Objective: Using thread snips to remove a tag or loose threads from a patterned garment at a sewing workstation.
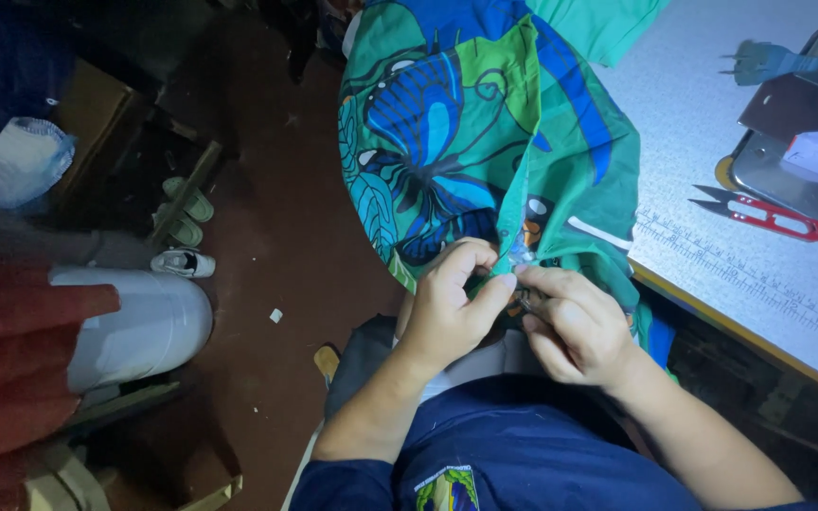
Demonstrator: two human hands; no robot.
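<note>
Your left hand (447,303) and your right hand (570,326) are both closed in a pinch on the lower edge of the green and blue butterfly-print cloth (471,132), thumbs and fingertips meeting at one small spot just above your lap; something small and pale seems to sit between the fingers, but it is too hidden to tell what. The cloth hangs from the table (712,255) down toward you, with most of its bulk draped over the table's near edge. That drape is your main risk: if you tug the pinched edge hard toward yourself, the weight on the table could slide off and pull the seam out of your fingers, or drag the cloth down to the dark floor (286,237), which shows bits of scrap. The red-handled snips (764,216) lie on the table just beside the cloth, points toward it, so a sweeping fold could catch them and carry them over the edge. With both hands so close together, a slip of one thumb could also let the fine work go. For room, you have free space to your left over the floor, while the table edge crowds your right forearm; a white container (144,322) and some shoes (182,237) sit well apart on the left.
</note>
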